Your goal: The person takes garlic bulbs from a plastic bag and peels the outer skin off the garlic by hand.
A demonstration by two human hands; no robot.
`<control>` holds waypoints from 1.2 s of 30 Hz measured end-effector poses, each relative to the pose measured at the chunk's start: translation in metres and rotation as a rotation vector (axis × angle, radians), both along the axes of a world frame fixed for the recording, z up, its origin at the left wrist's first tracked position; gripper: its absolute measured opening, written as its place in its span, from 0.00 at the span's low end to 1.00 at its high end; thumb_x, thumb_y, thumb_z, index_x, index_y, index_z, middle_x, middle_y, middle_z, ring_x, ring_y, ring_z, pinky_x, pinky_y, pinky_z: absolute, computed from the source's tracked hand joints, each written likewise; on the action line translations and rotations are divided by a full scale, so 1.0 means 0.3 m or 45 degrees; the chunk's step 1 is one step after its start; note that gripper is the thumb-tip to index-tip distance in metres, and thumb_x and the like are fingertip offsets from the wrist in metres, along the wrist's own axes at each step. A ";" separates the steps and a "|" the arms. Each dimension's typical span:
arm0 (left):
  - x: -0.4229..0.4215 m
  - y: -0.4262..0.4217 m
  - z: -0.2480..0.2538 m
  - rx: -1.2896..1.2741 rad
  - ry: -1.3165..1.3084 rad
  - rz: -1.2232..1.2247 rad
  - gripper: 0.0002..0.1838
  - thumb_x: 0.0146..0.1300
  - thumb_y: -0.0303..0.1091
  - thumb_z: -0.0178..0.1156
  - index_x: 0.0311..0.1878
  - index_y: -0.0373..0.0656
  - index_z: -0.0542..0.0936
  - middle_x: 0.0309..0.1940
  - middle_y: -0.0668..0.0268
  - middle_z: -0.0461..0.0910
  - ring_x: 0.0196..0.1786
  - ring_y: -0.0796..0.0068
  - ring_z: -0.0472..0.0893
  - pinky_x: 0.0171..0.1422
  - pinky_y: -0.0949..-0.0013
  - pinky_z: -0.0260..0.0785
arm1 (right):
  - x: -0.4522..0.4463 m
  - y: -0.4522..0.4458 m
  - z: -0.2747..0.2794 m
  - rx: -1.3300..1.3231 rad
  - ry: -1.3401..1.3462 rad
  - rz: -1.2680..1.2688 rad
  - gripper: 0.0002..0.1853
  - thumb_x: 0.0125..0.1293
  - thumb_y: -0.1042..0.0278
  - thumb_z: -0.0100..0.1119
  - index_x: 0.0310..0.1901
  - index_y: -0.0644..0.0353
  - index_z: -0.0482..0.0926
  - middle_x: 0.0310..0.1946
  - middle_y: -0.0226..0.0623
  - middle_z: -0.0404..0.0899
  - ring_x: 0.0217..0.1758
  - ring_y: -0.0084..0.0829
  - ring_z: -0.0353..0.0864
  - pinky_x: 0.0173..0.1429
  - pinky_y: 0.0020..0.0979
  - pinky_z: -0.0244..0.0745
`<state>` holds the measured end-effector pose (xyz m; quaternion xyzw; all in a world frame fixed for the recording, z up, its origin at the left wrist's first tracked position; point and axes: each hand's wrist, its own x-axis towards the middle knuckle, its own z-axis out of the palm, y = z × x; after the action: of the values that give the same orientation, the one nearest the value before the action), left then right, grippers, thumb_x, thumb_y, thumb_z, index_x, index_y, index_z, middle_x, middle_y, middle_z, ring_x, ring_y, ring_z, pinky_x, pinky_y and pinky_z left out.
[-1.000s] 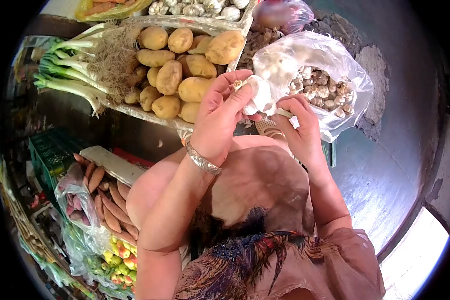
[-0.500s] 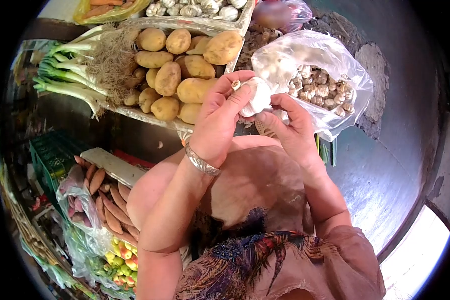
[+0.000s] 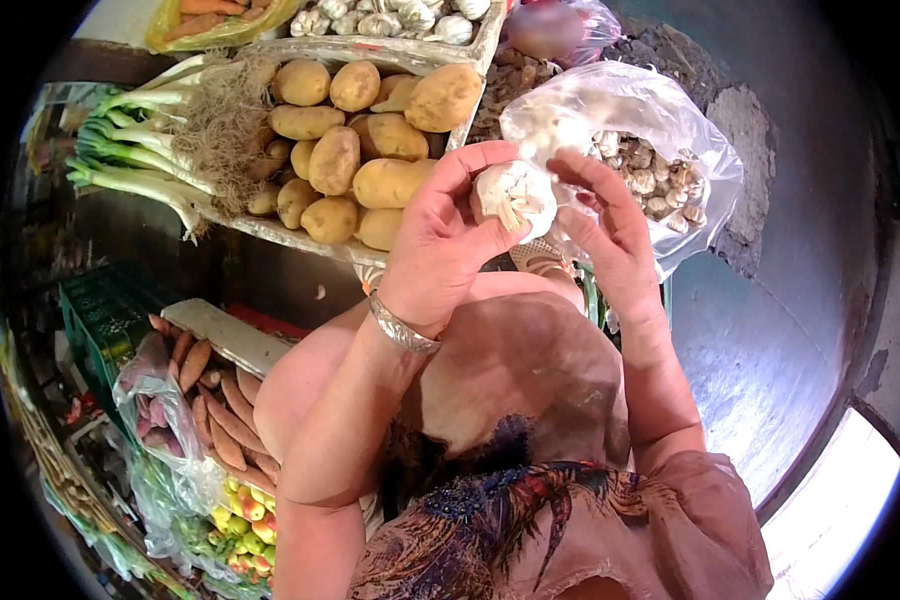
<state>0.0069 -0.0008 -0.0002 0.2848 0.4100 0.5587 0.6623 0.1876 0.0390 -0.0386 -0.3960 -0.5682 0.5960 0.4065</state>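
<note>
A white garlic bulb [image 3: 515, 197] is gripped between the thumb and fingers of my left hand [image 3: 440, 235], its stem end turned toward me. Just right of the bulb, my right hand [image 3: 613, 230] has its thumb and fingers apart and curved, with nothing that I can make out between them. Behind my right hand lies a clear plastic bag [image 3: 715, 215] holding several small garlic bulbs [image 3: 660, 180]. A silver bracelet [image 3: 402, 322] circles my left wrist.
Potatoes [image 3: 335, 160] fill a crate at the upper left, beside leeks [image 3: 160, 130]. More garlic [image 3: 400, 18] and bagged carrots [image 3: 210, 12] lie above. Sweet potatoes [image 3: 225, 420], apples [image 3: 248, 530] and a green crate [image 3: 110, 320] are at the lower left.
The garlic bulb has been turned in my left hand, so its stem end now faces me. My right hand has come off the bulb, its fingers spreading and moving slightly right.
</note>
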 end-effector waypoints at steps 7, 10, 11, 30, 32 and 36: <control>0.002 0.001 -0.024 0.120 0.259 -0.101 0.30 0.59 0.16 0.62 0.65 0.39 0.69 0.57 0.66 0.75 0.58 0.77 0.75 0.64 0.72 0.69 | -0.012 -0.030 0.010 -0.432 0.364 0.092 0.13 0.69 0.71 0.61 0.53 0.61 0.79 0.43 0.27 0.81 0.44 0.17 0.77 0.48 0.20 0.71; -0.001 -0.002 -0.029 0.143 0.264 -0.139 0.30 0.59 0.17 0.63 0.66 0.38 0.68 0.58 0.66 0.74 0.58 0.77 0.75 0.64 0.72 0.69 | -0.018 -0.037 -0.009 -0.380 0.323 -0.059 0.08 0.70 0.71 0.60 0.48 0.62 0.81 0.37 0.23 0.82 0.38 0.15 0.76 0.43 0.18 0.71; 0.000 -0.001 -0.028 0.143 0.264 -0.139 0.30 0.59 0.17 0.63 0.66 0.38 0.68 0.58 0.66 0.74 0.58 0.77 0.75 0.64 0.72 0.69 | -0.013 -0.034 -0.016 -0.335 0.315 -0.065 0.07 0.70 0.70 0.59 0.46 0.61 0.81 0.37 0.24 0.82 0.38 0.14 0.76 0.43 0.18 0.71; 0.016 -0.019 -0.044 -0.014 0.508 -0.010 0.20 0.68 0.21 0.53 0.63 0.37 0.71 0.53 0.62 0.78 0.58 0.75 0.76 0.60 0.71 0.70 | 0.007 0.056 -0.361 -1.197 0.577 -0.299 0.15 0.73 0.59 0.52 0.57 0.55 0.71 0.42 0.37 0.77 0.37 0.35 0.80 0.35 0.33 0.78; 0.016 -0.021 -0.052 0.038 0.442 -0.019 0.19 0.68 0.23 0.56 0.62 0.37 0.72 0.49 0.65 0.78 0.55 0.78 0.77 0.59 0.73 0.70 | 0.001 0.109 -0.420 -1.342 0.534 -0.355 0.13 0.72 0.59 0.54 0.54 0.51 0.71 0.46 0.35 0.77 0.45 0.34 0.78 0.39 0.35 0.78; 0.013 -0.015 -0.028 -0.025 0.482 -0.060 0.17 0.68 0.24 0.57 0.60 0.38 0.74 0.46 0.67 0.79 0.52 0.80 0.77 0.58 0.73 0.70 | -0.157 0.355 -0.342 -1.083 0.654 -0.229 0.14 0.73 0.56 0.51 0.55 0.50 0.70 0.51 0.34 0.75 0.51 0.36 0.75 0.48 0.39 0.76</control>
<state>0.0107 -0.0053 -0.0087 0.3880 0.5258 0.4755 0.5890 0.1405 0.1453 -0.1414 -0.4144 -0.1203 0.8155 0.3857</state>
